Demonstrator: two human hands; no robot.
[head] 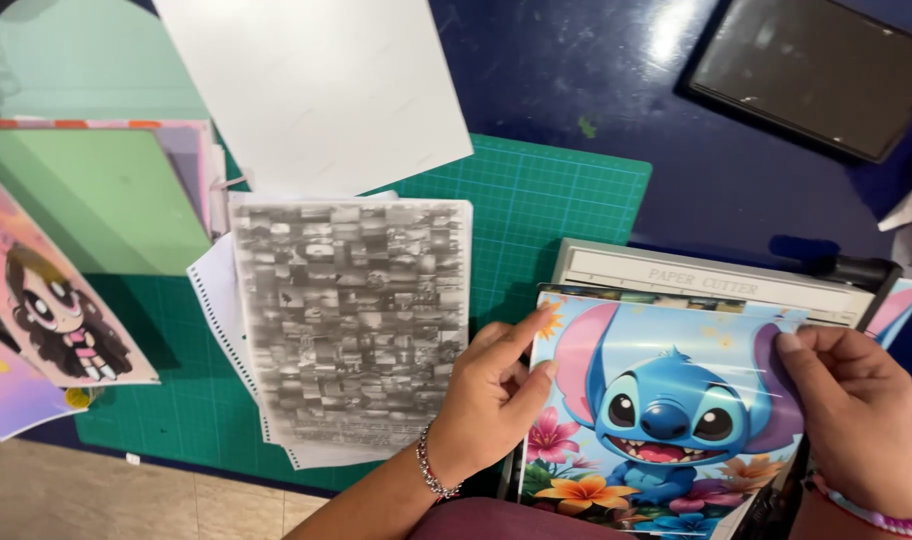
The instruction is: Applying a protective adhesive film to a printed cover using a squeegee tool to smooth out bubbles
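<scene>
A glossy printed sheet [666,400] with a blue cartoon creature and flowers lies on a grey paper cutter [716,275] at the lower right. My left hand [491,400] pinches the sheet's left edge, thumb on top. My right hand [856,410] grips its right edge. More printed sheets show under its top edge. Both wrists wear bead bracelets.
A green cutting mat [556,200] covers the dark blue table. On it lie a grey mosaic-printed cover [356,310] over punched white pages, a blank white sheet [316,80], green card [96,190] and cartoon-girl prints [56,310]. A dark tablet [816,70] sits top right.
</scene>
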